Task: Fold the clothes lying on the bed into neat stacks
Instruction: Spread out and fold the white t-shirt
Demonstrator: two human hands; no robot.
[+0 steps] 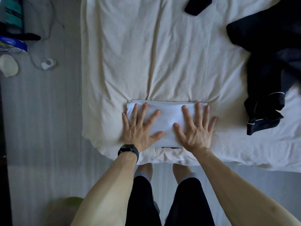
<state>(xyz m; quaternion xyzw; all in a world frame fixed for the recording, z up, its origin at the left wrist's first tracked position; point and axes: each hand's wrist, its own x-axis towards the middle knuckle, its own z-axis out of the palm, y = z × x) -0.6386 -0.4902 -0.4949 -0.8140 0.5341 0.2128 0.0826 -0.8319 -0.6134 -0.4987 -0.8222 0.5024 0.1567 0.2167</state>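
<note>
A folded white garment (168, 119) lies as a flat rectangle near the front edge of the bed (146, 54). My left hand (140, 128) presses flat on its left half with fingers spread. My right hand (195, 128) presses flat on its right half, fingers spread too. A heap of unfolded dark navy clothes with white piping (268, 70) lies on the right side of the bed. Another dark garment (197, 4) lies at the far edge, partly out of view.
The bed's cream cover is wrinkled. Left of the bed, the grey floor holds a white charger with cable (48, 63), a pale round object (9, 66) and a blue item (14, 44). My legs stand at the bed's front edge.
</note>
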